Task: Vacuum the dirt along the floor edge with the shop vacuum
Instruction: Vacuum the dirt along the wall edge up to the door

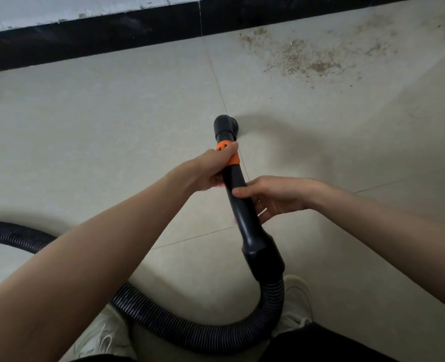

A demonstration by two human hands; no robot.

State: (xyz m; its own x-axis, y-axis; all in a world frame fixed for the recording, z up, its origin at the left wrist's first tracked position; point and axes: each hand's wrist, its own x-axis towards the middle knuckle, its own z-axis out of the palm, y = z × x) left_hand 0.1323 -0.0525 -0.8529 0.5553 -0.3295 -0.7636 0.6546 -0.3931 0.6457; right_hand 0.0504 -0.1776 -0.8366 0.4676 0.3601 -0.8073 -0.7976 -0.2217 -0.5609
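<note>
Nearest, two pale shoes (298,301) stand on the tiled floor (85,126), with the ribbed black hose (190,333) looping between them from the far left edge and rising into the black rigid wand (244,212). Both bare forearms reach forward over it. The right hand (278,197) comes in from the right, palm turned toward the wand, its thumb laid across the top of the tube and its fingers (264,214) curled loosely beneath, holding the middle of the wand. Just beyond, the left hand (211,169) grips the wand higher up at the orange collar (229,155), fingers wrapped tight around it. Past that hand the wand ends in a black nozzle (226,128), pointing down at the floor beside a tile joint. Farther off and to the right, brown dirt (302,58) lies scattered on the tiles, well apart from the nozzle, near the black baseboard (111,32) running along the far wall.
</note>
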